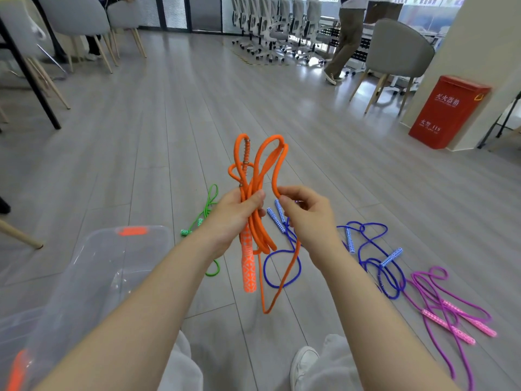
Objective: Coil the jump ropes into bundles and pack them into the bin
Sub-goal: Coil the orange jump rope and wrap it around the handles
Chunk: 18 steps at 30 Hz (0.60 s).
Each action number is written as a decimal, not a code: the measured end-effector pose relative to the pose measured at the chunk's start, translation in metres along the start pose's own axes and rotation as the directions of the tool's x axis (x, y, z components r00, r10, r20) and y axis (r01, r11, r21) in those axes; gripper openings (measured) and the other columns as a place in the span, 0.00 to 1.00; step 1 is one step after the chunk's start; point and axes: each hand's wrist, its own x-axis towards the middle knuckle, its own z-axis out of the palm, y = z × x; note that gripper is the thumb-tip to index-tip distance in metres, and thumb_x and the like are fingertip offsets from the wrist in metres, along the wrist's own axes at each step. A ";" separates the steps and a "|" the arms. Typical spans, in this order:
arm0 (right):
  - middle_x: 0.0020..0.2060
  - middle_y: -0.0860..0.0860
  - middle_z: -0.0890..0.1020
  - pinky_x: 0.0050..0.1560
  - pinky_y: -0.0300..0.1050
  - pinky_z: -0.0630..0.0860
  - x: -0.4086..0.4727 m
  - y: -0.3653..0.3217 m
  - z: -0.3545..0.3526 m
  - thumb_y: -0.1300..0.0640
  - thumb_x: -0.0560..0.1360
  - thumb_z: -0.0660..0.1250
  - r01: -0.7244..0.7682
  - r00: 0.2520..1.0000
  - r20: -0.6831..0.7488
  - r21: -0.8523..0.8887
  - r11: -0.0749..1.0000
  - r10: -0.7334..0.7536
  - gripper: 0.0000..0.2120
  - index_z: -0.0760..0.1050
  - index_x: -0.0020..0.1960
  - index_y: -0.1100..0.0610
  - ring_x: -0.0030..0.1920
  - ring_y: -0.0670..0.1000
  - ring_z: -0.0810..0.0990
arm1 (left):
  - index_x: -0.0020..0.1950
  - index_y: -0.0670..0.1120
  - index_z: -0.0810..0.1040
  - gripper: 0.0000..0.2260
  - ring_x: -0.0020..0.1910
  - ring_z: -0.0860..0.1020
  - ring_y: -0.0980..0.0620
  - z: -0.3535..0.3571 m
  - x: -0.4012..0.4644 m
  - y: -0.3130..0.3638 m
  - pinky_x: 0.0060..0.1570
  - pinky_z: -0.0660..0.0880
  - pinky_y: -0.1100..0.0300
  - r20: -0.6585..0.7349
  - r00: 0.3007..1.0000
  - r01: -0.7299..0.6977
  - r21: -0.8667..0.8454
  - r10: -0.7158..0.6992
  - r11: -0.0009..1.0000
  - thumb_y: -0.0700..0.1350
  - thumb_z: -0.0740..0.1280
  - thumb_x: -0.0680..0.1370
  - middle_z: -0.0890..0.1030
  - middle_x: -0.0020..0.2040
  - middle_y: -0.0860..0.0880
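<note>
A grey plank floor (174, 114) fills the scene; a red metal box (448, 112) with white lettering stands at the right against a pale column (479, 52); just beside it sits a grey upholstered chair (400, 52) on wooden legs; a row of white office chairs (279, 26) lines the far wall; a person in olive trousers (345, 40) stands near them; more grey chairs (76, 15) stand at the upper left beside a black frame leg (31, 77); a white shoe (303, 365) shows at the bottom edge.

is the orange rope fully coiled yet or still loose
Partly coiled. The left hand grips several loops of the orange jump rope, but one long strand hangs below, pinched by the right hand.
</note>
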 end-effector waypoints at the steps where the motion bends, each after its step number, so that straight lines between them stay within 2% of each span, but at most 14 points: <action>1: 0.37 0.40 0.83 0.45 0.43 0.77 -0.001 0.000 0.000 0.63 0.77 0.66 -0.001 1.000 0.008 0.001 1.000 0.001 0.13 0.81 0.46 0.44 0.39 0.44 0.77 | 0.44 0.49 0.76 0.07 0.43 0.79 0.51 0.001 -0.001 0.000 0.41 0.75 0.56 0.008 1.000 -0.009 0.005 0.009 1.000 0.50 0.65 0.80 0.78 0.38 0.51; 3: 0.42 0.44 0.85 0.51 0.49 0.80 -0.002 -0.002 0.001 0.64 0.77 0.65 0.000 1.000 0.026 0.010 1.000 0.000 0.15 0.82 0.47 0.45 0.44 0.53 0.81 | 0.45 0.51 0.77 0.05 0.41 0.79 0.53 0.005 -0.004 0.001 0.39 0.74 0.59 0.031 0.999 -0.019 0.023 0.018 1.000 0.49 0.65 0.80 0.79 0.36 0.54; 5: 0.44 0.48 0.85 0.54 0.52 0.80 -0.004 -0.002 0.003 0.66 0.77 0.65 0.009 0.999 0.041 0.020 1.000 -0.010 0.16 0.82 0.47 0.45 0.47 0.56 0.83 | 0.48 0.50 0.78 0.04 0.41 0.79 0.54 0.008 -0.006 0.000 0.39 0.75 0.60 0.072 0.997 -0.024 0.021 0.022 0.999 0.48 0.66 0.80 0.79 0.36 0.56; 7: 0.42 0.49 0.85 0.51 0.49 0.81 -0.005 -0.003 0.003 0.67 0.76 0.66 0.003 0.999 0.044 0.034 0.999 -0.005 0.15 0.82 0.46 0.46 0.46 0.55 0.83 | 0.51 0.48 0.78 0.05 0.42 0.79 0.54 0.011 -0.008 0.000 0.42 0.76 0.60 0.103 0.994 -0.027 0.009 0.026 1.000 0.48 0.66 0.80 0.79 0.36 0.56; 9: 0.39 0.49 0.84 0.44 0.44 0.80 -0.004 -0.003 0.001 0.67 0.74 0.68 -0.006 1.000 0.027 0.073 0.997 0.004 0.12 0.80 0.48 0.50 0.40 0.50 0.82 | 0.50 0.48 0.78 0.06 0.43 0.79 0.53 0.013 -0.010 0.000 0.43 0.76 0.59 0.099 0.995 -0.021 0.002 0.020 1.000 0.50 0.66 0.80 0.79 0.36 0.55; 12: 0.38 0.51 0.84 0.36 0.38 0.77 -0.003 -0.005 -0.002 0.67 0.73 0.71 -0.035 0.999 -0.020 0.166 0.985 0.039 0.10 0.74 0.48 0.56 0.36 0.47 0.81 | 0.49 0.47 0.78 0.09 0.43 0.79 0.51 0.014 -0.012 0.000 0.45 0.78 0.56 0.097 0.995 -0.009 -0.007 0.010 1.000 0.52 0.65 0.80 0.78 0.35 0.55; 13: 0.38 0.51 0.85 0.35 0.38 0.77 -0.004 -0.006 -0.003 0.66 0.73 0.72 -0.039 0.999 -0.026 0.174 0.984 0.044 0.10 0.73 0.47 0.56 0.36 0.47 0.81 | 0.51 0.46 0.78 0.11 0.43 0.79 0.51 0.014 -0.012 0.001 0.46 0.79 0.56 0.108 0.994 -0.004 -0.016 0.006 1.000 0.53 0.64 0.80 0.78 0.35 0.55; 15: 0.37 0.51 0.85 0.37 0.41 0.78 -0.004 -0.005 -0.002 0.64 0.73 0.73 -0.035 0.999 -0.026 0.142 0.989 0.039 0.09 0.74 0.46 0.55 0.37 0.50 0.83 | 0.56 0.44 0.79 0.14 0.40 0.80 0.54 0.018 -0.014 0.003 0.42 0.78 0.58 0.134 0.991 0.026 -0.073 -0.016 0.997 0.52 0.63 0.81 0.79 0.33 0.57; 18: 0.38 0.50 0.86 0.45 0.47 0.82 -0.005 -0.003 0.000 0.64 0.74 0.71 -0.016 1.000 -0.017 0.053 0.998 0.017 0.07 0.75 0.46 0.54 0.41 0.50 0.85 | 0.55 0.46 0.79 0.10 0.36 0.81 0.57 0.022 -0.016 0.005 0.38 0.76 0.63 0.136 0.990 0.069 -0.162 -0.047 0.984 0.49 0.61 0.82 0.81 0.32 0.56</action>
